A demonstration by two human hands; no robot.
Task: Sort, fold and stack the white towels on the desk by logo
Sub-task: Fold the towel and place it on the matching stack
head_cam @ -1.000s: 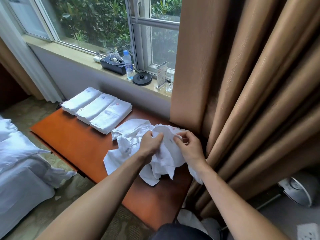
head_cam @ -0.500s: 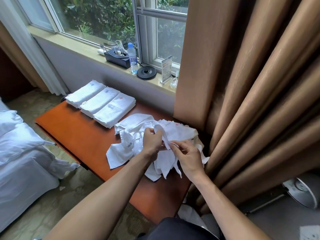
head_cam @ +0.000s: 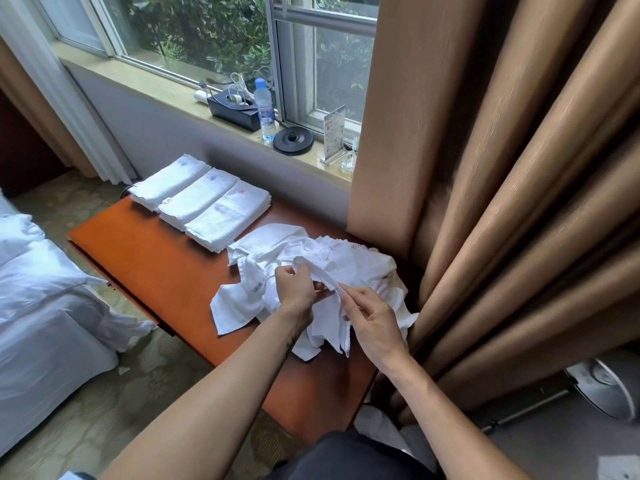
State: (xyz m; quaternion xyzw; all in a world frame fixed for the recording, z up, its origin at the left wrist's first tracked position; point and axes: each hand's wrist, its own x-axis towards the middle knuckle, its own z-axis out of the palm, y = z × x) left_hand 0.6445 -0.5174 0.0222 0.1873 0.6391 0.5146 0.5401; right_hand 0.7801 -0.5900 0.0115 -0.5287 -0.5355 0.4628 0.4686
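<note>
A heap of crumpled white towels lies on the right part of the orange desk. One towel is lifted from the heap, its lower part hanging over the desk. My left hand grips its upper edge. My right hand pinches the same edge just to the right. A red logo shows on a towel at the heap's far side. Three stacks of folded white towels sit side by side at the desk's far left; the nearest one bears a red logo.
Brown curtains hang right beside the desk. The window sill behind holds a black box, a water bottle, a black round base and a card stand. A bed with white linen stands to the left.
Both hands have moved lower and nearer along the towel's edge, and the right hand has shifted from the heap's top to the edge beside the left hand.
</note>
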